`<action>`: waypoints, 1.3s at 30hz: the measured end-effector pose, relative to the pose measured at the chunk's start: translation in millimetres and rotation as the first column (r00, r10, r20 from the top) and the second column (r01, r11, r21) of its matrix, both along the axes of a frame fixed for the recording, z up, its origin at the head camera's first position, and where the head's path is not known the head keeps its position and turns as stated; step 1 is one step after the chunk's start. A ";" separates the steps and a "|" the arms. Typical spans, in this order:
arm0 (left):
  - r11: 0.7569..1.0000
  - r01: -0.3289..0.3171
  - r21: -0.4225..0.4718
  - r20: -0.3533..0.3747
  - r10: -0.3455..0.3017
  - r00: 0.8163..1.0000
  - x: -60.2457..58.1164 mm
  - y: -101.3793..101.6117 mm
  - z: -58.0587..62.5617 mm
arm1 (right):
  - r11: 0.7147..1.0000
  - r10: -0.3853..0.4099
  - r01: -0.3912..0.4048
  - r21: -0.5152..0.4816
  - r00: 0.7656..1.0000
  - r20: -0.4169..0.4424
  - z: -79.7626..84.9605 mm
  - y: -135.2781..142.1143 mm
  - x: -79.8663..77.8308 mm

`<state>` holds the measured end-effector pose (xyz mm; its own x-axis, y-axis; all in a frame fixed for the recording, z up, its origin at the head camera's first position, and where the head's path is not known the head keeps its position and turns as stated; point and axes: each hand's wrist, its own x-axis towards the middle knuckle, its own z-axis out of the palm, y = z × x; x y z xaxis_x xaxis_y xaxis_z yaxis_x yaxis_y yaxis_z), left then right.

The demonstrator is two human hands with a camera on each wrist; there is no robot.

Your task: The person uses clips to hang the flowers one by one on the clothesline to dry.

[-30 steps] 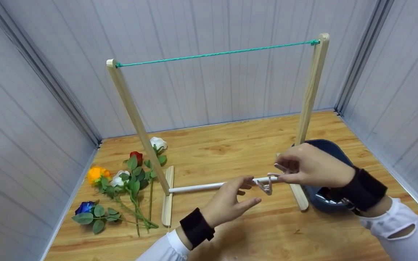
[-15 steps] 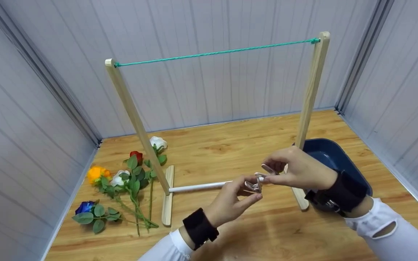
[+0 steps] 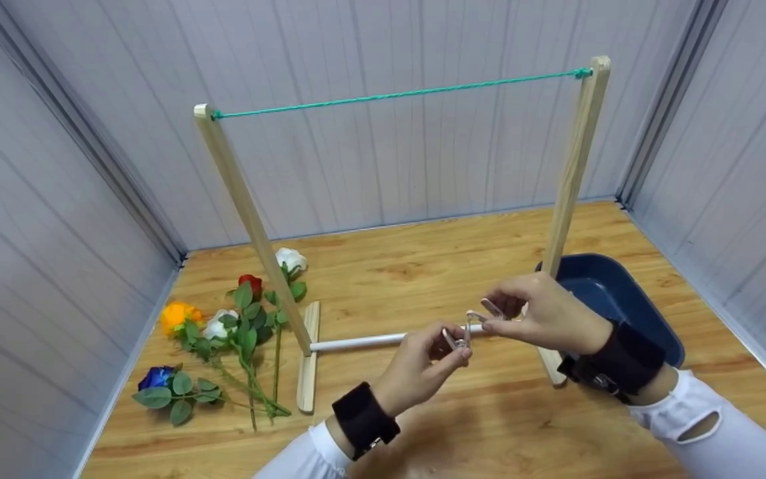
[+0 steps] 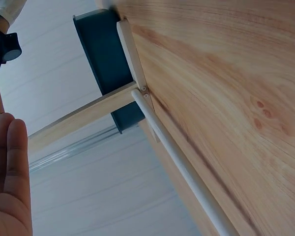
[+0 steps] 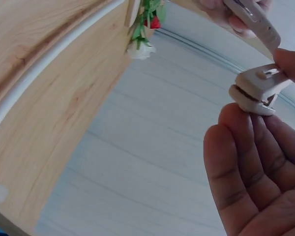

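Observation:
My left hand point(image 3: 419, 369) pinches a small pale clothes peg point(image 3: 457, 340) between thumb and fingertips. A second pale peg point(image 5: 260, 86) sits between the thumb and fingertips of my right hand point(image 3: 546, 316). In the right wrist view the left-hand peg point(image 5: 255, 22) runs down to the right thumb, where the two pegs meet; whether they are linked is hidden there. Both hands are close together over the white crossbar point(image 3: 363, 342) of a wooden frame. In the left wrist view only part of my left hand point(image 4: 12, 182) shows, without its peg.
The frame's wooden posts point(image 3: 250, 219) carry a green cord point(image 3: 396, 95) across the top. Several artificial roses with leafy stems point(image 3: 243, 339) lie at the left. A dark blue tub point(image 3: 612, 293) stands at the right, behind my right hand. Pale panel walls point(image 3: 370, 166) enclose the table point(image 3: 383, 266).
My right hand moved left with the pegs. My left fingers, apart a second ago, closed on the peg hanging from the right hand and since shifted slightly left.

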<state>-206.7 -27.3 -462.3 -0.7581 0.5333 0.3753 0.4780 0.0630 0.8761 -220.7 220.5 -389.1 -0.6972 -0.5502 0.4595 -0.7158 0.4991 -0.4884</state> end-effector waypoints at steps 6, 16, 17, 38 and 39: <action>0.998 -0.031 -0.053 0.009 0.031 0.999 1.5 -2.2 -0.4 | 0.994 -0.068 0.079 0.075 0.988 -0.137 -7.3 -5.9 3.0; 0.984 -0.075 -0.161 -0.049 0.067 0.997 4.3 -5.8 8.4 | 0.993 -0.073 0.093 0.076 0.970 -0.231 -17.4 -9.6 1.4; 0.981 -0.076 -0.176 -0.054 0.067 0.996 4.3 -6.4 9.9 | 0.994 -0.069 0.086 0.071 0.973 -0.221 -18.4 -9.8 0.8; 0.950 -0.237 -0.203 -0.214 0.193 0.958 11.4 -6.4 17.5 | 0.996 -0.086 0.088 -0.006 0.958 -0.272 -31.3 -19.6 5.6; 0.953 -0.231 -0.193 -0.189 0.195 0.962 11.9 -6.0 18.0 | 0.997 -0.081 0.080 -0.016 0.958 -0.277 -32.4 -20.5 5.6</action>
